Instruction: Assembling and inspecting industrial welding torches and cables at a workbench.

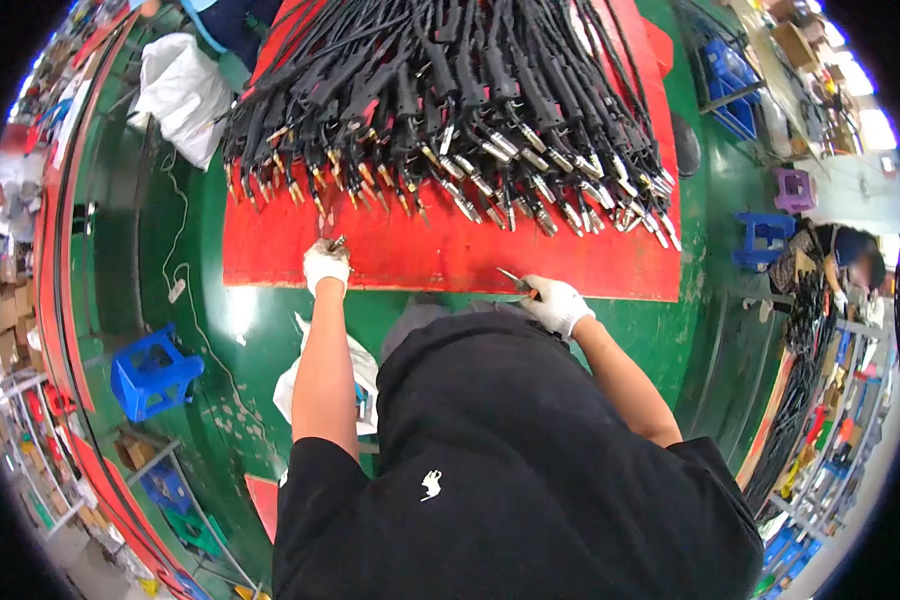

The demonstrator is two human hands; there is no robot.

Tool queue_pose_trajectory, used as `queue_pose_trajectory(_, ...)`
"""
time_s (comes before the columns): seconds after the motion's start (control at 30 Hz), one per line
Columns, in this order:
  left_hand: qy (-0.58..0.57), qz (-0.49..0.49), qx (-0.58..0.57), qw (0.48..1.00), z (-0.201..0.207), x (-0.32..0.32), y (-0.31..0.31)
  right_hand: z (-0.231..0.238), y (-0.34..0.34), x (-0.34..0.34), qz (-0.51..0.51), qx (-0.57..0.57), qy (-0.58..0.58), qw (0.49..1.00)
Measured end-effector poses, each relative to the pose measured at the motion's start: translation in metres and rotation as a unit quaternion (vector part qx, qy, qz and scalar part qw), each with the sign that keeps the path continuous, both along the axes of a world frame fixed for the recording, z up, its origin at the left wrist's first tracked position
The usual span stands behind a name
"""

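A big heap of black welding torches [490,80] with long cables lies on the red table [420,262]. Their brass and silver metal ends point toward me. At the near left edge, my left hand [327,265], in a white glove, is closed round a small metal piece [338,242], too small to name. To the right, my gloved right hand [560,305] grips a slim hand tool [512,276] with a metal tip and a bit of orange at the handle. Its exact kind is hidden by the fingers. Both hands are apart from the heap.
A white sack [180,95] stands left of the table, and a blue stool [155,372] is nearer on the green floor. A white bag [365,385] sits by my left forearm. At right are blue [763,238] and purple stools [794,188] and another person [845,265].
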State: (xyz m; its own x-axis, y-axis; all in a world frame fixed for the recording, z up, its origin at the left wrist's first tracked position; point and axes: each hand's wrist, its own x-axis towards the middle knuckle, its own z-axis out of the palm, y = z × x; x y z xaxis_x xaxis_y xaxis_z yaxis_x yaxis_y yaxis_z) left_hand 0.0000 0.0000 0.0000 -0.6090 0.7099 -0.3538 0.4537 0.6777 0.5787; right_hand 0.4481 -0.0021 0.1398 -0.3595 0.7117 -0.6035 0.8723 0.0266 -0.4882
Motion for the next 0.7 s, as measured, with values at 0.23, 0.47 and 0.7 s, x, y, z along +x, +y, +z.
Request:
queue_pose_trajectory(0.23,-0.167,0.153,0.173,0.959,-0.039,-0.053,-0.179,-0.017,0.010,-0.012,0.037,-0.013,0.043,0.998)
queue_pose_trajectory(0.47,-0.022,0.278,-0.054,0.959,-0.007,-0.067,-0.323,-0.014,0.030,-0.037,0.107,-0.012,0.026,0.994)
queue_pose_trajectory(0.7,0.225,0.235,-0.152,0.933,0.039,-0.067,-0.278,-0.013,0.043,-0.055,0.125,-0.006,0.022,0.992)
